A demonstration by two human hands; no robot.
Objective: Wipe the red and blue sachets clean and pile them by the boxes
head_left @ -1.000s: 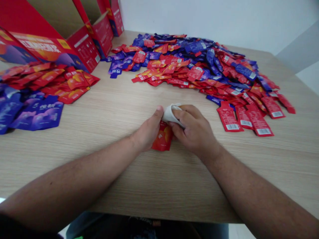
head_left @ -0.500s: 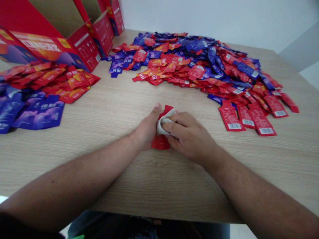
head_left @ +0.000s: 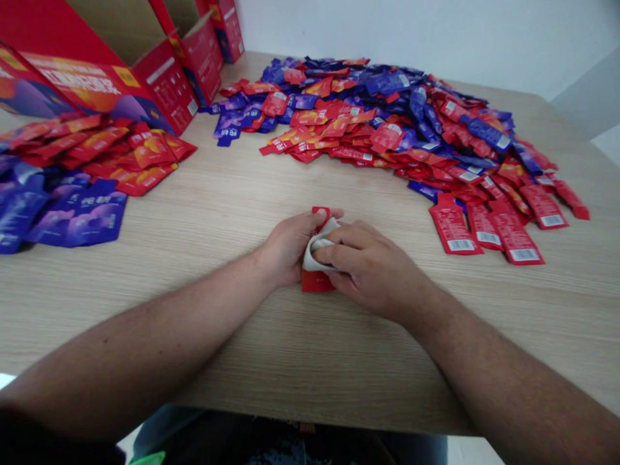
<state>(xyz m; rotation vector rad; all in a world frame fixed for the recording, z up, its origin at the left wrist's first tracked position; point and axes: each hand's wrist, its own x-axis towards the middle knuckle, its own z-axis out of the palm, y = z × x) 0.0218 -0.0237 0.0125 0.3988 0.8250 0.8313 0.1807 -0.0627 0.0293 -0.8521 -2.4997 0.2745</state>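
Near the middle of the table, my left hand (head_left: 290, 245) holds a red sachet (head_left: 316, 281), its thumb lying over the upper end. My right hand (head_left: 371, 265) is closed on a bunched whitish cloth (head_left: 314, 255), which presses against the sachet's face. The cloth hides the sachet's middle, and the sachet's lower end shows orange-red below it. Both hands are close together, with the fingers of my left hand partly hidden behind the sachet and cloth.
A wide heap of red and purple sachets (head_left: 387, 129) spreads across the table's back. At the left lie red sachets (head_left: 97, 145) and purple sachets (head_left: 92, 216), with open red boxes (head_left: 167, 81) behind them. The wooden table (head_left: 194, 213) ends close to my body.
My left thumb has come down over the sachet's upper end, and the cloth sits slightly lower on it. The view has shifted a little.
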